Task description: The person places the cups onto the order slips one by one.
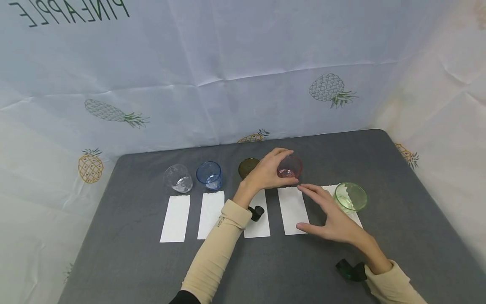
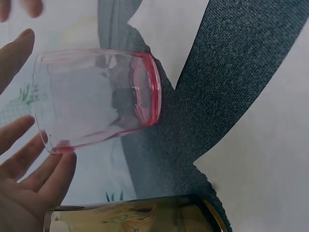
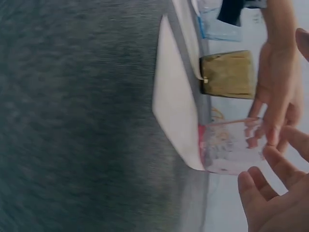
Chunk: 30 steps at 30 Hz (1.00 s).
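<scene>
Head view, left hand (image 1: 267, 173) gripping pink cup (image 1: 290, 167)

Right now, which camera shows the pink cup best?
The left wrist view: the pink cup fills it, sharp, rim to base. The head view shows it small, gripped by the left hand; the right wrist view blurs it.
</scene>
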Tool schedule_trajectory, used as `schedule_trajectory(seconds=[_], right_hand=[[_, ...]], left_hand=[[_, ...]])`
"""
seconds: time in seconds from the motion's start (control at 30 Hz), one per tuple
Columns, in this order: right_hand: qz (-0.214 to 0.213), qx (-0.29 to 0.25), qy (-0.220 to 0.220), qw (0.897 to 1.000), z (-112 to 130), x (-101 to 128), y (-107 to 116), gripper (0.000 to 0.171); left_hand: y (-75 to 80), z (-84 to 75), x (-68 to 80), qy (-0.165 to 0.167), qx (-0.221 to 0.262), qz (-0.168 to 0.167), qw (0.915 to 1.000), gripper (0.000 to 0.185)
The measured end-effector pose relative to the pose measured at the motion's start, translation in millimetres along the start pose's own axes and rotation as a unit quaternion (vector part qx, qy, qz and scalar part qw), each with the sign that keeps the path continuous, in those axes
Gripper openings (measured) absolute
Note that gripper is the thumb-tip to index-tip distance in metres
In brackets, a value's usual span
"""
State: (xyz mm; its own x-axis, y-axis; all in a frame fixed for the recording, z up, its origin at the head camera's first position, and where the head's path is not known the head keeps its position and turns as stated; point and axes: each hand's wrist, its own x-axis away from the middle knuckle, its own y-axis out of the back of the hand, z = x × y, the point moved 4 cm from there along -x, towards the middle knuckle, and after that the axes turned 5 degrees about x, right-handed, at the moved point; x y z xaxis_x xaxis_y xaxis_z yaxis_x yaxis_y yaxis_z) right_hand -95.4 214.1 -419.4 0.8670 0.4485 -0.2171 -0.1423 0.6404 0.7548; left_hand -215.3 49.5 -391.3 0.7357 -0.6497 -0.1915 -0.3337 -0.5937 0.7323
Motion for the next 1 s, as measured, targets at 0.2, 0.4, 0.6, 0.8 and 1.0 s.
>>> schedule_trajectory(seconds=[0.2, 0.4, 0.6, 0.8, 1.0], right_hand=[[0.013, 0.018, 0.002, 1.000, -11, 1, -15, 0.093], [0.030, 0.023, -0.025, 0.999, -24, 3, -27, 0.097], [0.038, 0.031, -0.041, 0.998, -30, 5, -33, 0.101], [0.044, 0.041, -0.048, 0.997, -33, 4, -36, 0.103], [0.056, 0.053, -0.051, 0.996, -34, 4, -38, 0.106]], left_hand=[[-0.6, -0.2, -1.0, 0.012, -0.014, 0.009, 0.9998, 0.082], [-0.9, 2.3, -2.0, 0.029, -0.025, 0.021, 0.9990, 0.080], [-0.8, 4.7, -2.7, 0.043, -0.036, 0.032, 0.9979, 0.081], [-0.6, 4.5, -3.6, 0.055, -0.041, 0.041, 0.9969, 0.079], [-0.7, 4.6, -4.4, 0.059, -0.048, 0.046, 0.9960, 0.080]])
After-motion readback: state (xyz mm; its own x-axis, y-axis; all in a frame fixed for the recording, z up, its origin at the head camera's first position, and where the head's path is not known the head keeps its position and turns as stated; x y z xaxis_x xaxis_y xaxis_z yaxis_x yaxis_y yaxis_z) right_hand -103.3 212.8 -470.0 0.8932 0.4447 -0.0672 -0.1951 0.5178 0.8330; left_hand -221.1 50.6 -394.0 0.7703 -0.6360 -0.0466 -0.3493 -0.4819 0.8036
